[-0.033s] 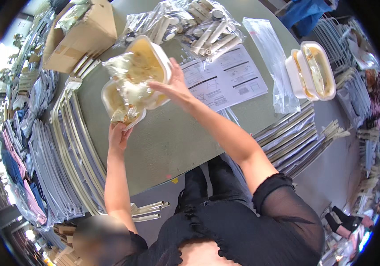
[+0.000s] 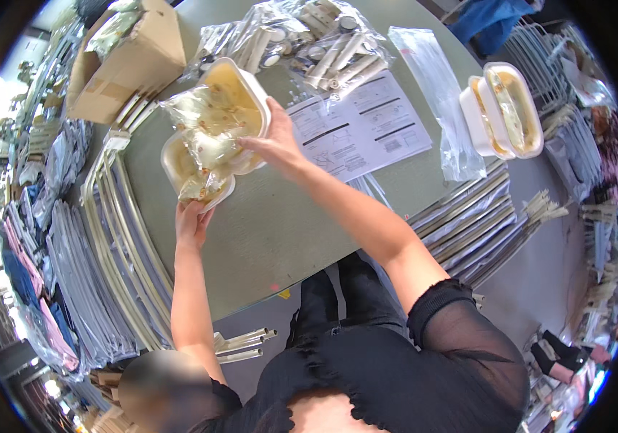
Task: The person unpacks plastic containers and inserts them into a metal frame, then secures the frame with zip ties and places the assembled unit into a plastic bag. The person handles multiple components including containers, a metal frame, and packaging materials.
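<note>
Above the left part of the table, my right hand (image 2: pixel 280 148) is closed on the right rim of a white plastic tub (image 2: pixel 258 90) with a yellowish inside. Another white tub (image 2: pixel 172 162) sits against it, lower and to the left. A crinkled clear plastic bag (image 2: pixel 211 141) with small brownish bits lies across both tubs. My left hand (image 2: pixel 192 222) pinches the near end of the lower tub, where the bag also reaches. Whether its fingers hold the bag too is hard to tell.
Bagged pale tubes (image 2: pixel 338 50), printed instruction sheets (image 2: pixel 363 126) and a flat clear bag (image 2: pixel 431 101) lie on the grey table (image 2: pixel 265 231). More white tubs (image 2: pixel 493 108) stand at the right edge. A cardboard box (image 2: pixel 136 61) is far left; metal frames (image 2: pixel 125 238) line the left side.
The whole view has shifted slightly, with table items a little further left. Both hands keep the same hold on the tubs.
</note>
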The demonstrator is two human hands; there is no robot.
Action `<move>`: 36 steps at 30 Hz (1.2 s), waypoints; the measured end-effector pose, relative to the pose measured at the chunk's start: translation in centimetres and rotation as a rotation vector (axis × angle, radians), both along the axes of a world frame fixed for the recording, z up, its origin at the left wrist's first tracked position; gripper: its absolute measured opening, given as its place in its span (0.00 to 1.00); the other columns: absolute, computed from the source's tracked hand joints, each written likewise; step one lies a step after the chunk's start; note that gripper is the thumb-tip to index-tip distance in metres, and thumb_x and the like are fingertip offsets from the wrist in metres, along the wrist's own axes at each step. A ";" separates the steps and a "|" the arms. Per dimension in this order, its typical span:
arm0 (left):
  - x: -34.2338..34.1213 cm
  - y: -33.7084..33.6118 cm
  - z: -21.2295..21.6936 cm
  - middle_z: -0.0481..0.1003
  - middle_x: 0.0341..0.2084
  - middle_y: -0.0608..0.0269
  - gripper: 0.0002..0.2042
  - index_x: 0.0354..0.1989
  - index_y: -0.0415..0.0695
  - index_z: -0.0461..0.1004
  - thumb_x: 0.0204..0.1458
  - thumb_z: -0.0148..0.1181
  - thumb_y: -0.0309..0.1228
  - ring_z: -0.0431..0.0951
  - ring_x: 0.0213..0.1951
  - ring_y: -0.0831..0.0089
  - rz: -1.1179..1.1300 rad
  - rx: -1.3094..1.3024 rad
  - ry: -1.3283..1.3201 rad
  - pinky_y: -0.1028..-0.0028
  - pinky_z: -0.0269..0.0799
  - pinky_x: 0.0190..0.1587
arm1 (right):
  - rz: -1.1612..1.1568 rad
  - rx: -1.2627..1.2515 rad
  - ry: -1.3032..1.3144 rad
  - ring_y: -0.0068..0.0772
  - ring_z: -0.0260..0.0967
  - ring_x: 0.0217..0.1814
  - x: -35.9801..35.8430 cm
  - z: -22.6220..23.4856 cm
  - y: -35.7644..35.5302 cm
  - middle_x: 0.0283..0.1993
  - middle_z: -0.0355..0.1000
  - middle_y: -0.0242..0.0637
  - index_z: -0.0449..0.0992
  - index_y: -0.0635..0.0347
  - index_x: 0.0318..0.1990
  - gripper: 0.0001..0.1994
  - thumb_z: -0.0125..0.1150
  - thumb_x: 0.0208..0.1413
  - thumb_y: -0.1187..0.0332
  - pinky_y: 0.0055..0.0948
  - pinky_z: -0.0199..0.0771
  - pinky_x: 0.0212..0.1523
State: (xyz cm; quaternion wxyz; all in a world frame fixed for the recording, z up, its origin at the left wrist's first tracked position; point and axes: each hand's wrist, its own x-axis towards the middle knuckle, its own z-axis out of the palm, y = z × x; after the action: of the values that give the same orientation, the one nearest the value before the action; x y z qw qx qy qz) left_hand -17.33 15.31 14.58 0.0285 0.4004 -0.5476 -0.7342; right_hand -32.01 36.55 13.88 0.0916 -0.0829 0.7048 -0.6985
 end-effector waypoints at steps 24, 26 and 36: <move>-8.8 29.9 -2.0 0.50 0.66 0.50 0.42 0.68 0.42 0.45 0.48 0.63 0.38 0.49 0.68 0.56 -0.929 -0.665 0.188 0.62 0.46 0.68 | -0.602 0.279 -0.217 0.28 0.65 0.50 -9.7 6.1 34.9 0.49 0.68 0.38 0.69 0.63 0.50 0.22 0.50 0.56 0.55 0.27 0.70 0.45; -7.6 27.3 -5.3 0.52 0.65 0.52 0.41 0.66 0.47 0.51 0.44 0.65 0.42 0.48 0.68 0.55 -1.022 -1.021 0.302 0.61 0.45 0.68 | -0.717 0.273 -0.232 0.29 0.65 0.52 -9.8 7.6 31.7 0.51 0.67 0.38 0.68 0.62 0.52 0.23 0.49 0.57 0.53 0.28 0.71 0.43; -6.5 21.0 -6.6 0.74 0.37 0.60 0.10 0.34 0.42 0.74 0.41 0.61 0.27 0.75 0.43 0.62 -1.165 -1.490 0.454 0.69 0.74 0.45 | -0.654 0.571 0.466 0.48 0.47 0.67 -1.3 4.3 27.1 0.63 0.51 0.54 0.50 0.67 0.65 0.32 0.54 0.58 0.61 0.46 0.50 0.65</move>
State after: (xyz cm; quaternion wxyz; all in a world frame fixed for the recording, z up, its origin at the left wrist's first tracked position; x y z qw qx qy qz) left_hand -23.82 36.29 7.95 0.0117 -0.2051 -0.9658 -0.1579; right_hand -33.31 63.67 18.19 -0.2736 0.0170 0.8589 -0.4325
